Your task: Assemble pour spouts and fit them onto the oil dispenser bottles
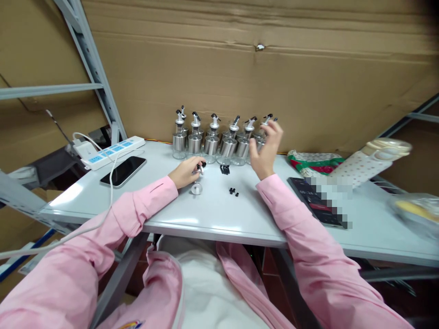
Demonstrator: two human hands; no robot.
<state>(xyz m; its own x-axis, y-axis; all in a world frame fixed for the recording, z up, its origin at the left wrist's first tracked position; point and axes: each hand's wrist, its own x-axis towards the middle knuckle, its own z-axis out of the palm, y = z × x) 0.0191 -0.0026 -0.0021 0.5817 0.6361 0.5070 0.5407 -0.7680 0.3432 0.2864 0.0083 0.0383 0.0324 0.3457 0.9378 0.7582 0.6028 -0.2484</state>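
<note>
My left hand [187,172] rests low over the table, its fingers closed around a small silver-and-black pourer spout [200,169]. Just below those fingers is a round clear piece [196,189]; I cannot tell whether it joins the spout. My right hand [266,153] is raised at the right end of a row of glass oil bottles [228,147] with steel bands and pourer tops. Its thumb and fingers are apart, in front of the last bottle, which they partly hide. Small black strips [225,170] and short black plugs [233,192] lie between my hands.
To the left are a phone [124,172], a white power strip [115,152] and a cable crossing my left sleeve. On the right lie another dark phone [315,201], a patterned cloth [313,161], a tilted dotted tumbler [363,167] and a plastic-wrapped item [416,210]. Cardboard [219,68] stands behind.
</note>
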